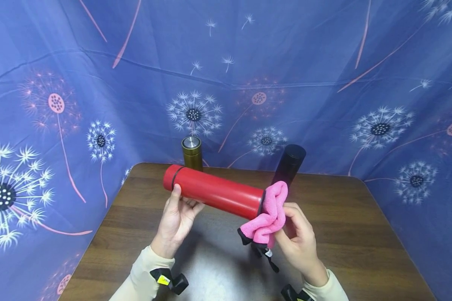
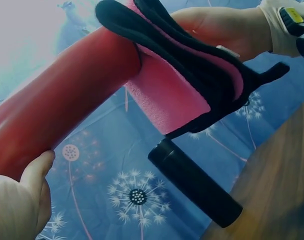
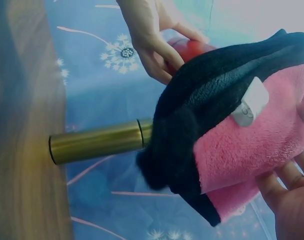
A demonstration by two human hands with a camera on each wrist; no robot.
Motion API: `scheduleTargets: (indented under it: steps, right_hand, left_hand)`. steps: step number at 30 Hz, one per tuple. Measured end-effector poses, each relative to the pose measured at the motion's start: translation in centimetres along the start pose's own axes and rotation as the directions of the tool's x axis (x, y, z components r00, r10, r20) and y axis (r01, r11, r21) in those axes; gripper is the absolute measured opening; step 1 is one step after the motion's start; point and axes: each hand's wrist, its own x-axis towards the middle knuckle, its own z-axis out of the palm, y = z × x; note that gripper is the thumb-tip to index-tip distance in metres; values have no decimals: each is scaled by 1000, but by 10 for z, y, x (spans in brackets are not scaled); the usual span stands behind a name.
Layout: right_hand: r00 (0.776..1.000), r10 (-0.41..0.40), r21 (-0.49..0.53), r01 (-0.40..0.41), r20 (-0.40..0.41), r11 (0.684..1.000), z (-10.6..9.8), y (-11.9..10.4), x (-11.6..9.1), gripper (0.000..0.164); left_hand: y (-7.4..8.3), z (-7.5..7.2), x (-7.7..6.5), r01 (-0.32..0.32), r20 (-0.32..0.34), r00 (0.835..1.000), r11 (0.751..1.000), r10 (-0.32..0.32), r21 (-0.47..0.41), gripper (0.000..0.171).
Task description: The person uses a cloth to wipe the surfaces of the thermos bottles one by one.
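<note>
A red thermos bottle [image 1: 218,192] is held above the table, tilted with its capped end up to the left. My left hand [image 1: 175,223] grips it from below near the cap, the thumb along its near side. My right hand [image 1: 299,238] pinches a bunched pink cloth [image 1: 273,209] with black edging at the bottle's bottom end. In the left wrist view, the cloth's black trim [image 2: 187,60] hangs in folds over that end, partly hiding it. A small white label [image 3: 252,102] shows on the cloth in the right wrist view.
Behind the red bottle, a gold bottle [image 1: 192,156] with a silver-topped lid stands at the table's back edge. To its right is a black bottle [image 1: 290,161], partly covered by the cloth. A blue dandelion-print curtain [image 1: 226,62] surrounds the wooden table [image 1: 354,234].
</note>
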Motion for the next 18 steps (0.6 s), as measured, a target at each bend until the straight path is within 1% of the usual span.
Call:
scheduleTargets:
  steps: [4,7,12,16,18]
  right_hand:
    - [999,-30,4,30,14,1000,7,-4,3,27]
    - [999,-45,-18,45,18,999,11,-7,4,26]
    - [996,-88,-81,88,6,993,12,-11,8,25]
    - [992,-123,-102,122,-2,987,11,-12,14,28]
    - [992,-124,-112,123,2,986,10,-12,18,30]
  left_hand:
    - [0,-2,2,-37,19,999,999,36,36,36]
    - [0,-4,3,-44,28,999,998,43,48,35]
    - [-1,-6,5,-25,43,999,999,24,37,37]
    - [-1,-10,7,-5,60,998,999,3,34,37]
    - [-2,-12,8,1,68,998,999,-4,39,37]
